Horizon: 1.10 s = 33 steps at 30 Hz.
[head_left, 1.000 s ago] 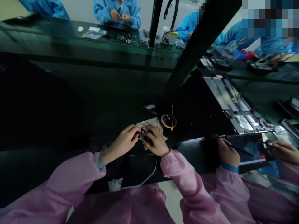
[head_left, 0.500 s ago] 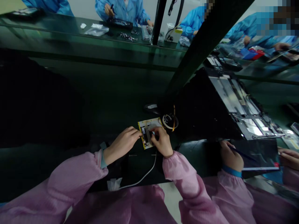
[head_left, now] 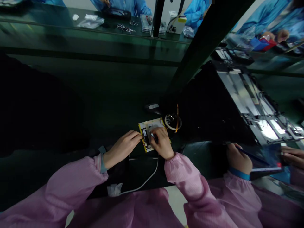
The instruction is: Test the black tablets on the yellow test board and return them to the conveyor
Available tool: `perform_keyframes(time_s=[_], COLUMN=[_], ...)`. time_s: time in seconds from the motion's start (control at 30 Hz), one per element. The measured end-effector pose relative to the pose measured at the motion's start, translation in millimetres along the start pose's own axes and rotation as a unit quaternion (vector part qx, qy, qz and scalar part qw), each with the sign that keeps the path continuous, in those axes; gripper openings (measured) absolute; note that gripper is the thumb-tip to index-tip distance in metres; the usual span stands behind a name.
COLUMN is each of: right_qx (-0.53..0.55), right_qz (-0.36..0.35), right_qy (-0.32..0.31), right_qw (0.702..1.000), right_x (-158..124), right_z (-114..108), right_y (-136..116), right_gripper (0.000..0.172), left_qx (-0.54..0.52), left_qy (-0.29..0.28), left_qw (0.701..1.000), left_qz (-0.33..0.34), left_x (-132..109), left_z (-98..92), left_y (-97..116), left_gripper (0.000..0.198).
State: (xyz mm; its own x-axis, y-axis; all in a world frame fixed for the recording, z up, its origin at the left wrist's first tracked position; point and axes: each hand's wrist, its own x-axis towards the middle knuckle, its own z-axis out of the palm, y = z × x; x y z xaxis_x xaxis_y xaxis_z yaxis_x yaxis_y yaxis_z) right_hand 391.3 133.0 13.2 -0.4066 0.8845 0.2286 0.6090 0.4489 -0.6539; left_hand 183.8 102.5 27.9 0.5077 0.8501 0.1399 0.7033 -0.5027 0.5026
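Seemingly, in the head view, fine handwork is underway: the yellow-edged card (head_left: 152, 123) lies under the right grip (head_left: 162, 144), which pinches a small pale piece (head_left: 152, 135); the left grip (head_left: 123, 146) meets its edge, clasp unclear. Next calls for steadiness.

One head-camera view from above the near edge of the bench (head_left: 194, 158), moderately close, forward and down.

1 yel-edged brd (head_left: 153, 123), 1 wht cbl (head_left: 142, 186)

dark green bench (head_left: 57, 23), pale floor (head_left: 177, 198), white wall (head_left: 79, 5)
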Motion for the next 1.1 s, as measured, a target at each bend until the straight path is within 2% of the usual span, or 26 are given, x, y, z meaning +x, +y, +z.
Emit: perform_keyframes(time_s=[0.17,0.37,0.53,0.67,0.87,1.1], right_qx=[-0.002,0.0,0.006,-0.019,-0.005,-0.04], right_qz=[0.001,-0.009,-0.045,-0.069,-0.1,-0.129], right_qy=[-0.003,-0.005,-0.03,-0.046,-0.043,-0.072], right_qw=[1.0,1.0,0.999,0.996,0.994,0.988], right_x=[0.0,0.9,0.4,-0.9,-4.0,-4.5], right_z=[0.2,-1.8,-1.4,1.4,2.9,-2.4], right_y=[-0.8,-3.0,-5.1,-4.5,0.6,2.3], right_gripper=[0.002,0.005,0.014,0.008,0.032,0.035], left_qx=[-0.002,0.019,0.045,0.059,0.051,0.047], left_qy=[-0.006,0.013,0.004,0.004,0.007,0.002], left_qw=[1.0,1.0,0.999,0.998,0.999,0.999], left_qz=[0.007,0.014,0.013,0.003,-0.007,-0.021], left_x=[0.1,-0.6,0.3,2.2,4.0,6.2], left_z=[0.4,4.8,8.3,7.6,8.5,5.7], left_y=[-0.6,-1.1,-0.2,1.9,2.9,4.3], left_gripper=[0.019,0.022,0.024,0.021,0.017,0.014])
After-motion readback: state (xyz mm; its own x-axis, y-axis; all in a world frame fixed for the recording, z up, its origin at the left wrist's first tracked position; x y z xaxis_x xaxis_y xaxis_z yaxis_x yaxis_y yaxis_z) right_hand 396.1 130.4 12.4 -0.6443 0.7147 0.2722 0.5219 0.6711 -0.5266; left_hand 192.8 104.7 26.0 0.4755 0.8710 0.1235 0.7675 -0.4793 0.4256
